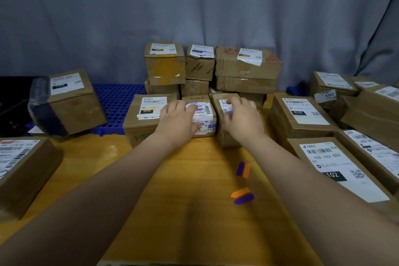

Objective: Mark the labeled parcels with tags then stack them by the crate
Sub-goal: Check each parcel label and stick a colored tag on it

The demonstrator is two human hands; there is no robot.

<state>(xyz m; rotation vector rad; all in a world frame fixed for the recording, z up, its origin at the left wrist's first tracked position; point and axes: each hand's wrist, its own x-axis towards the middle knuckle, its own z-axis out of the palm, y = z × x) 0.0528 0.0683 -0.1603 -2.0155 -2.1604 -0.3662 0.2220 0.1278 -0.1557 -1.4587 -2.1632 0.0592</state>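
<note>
A grey curtain (194,2) hangs behind the yellow wooden table (190,218), dark clutter (13,103) far left.

A pleated grey curtain (194,6) hangs behind a yellow tabletop (190,179).
</note>
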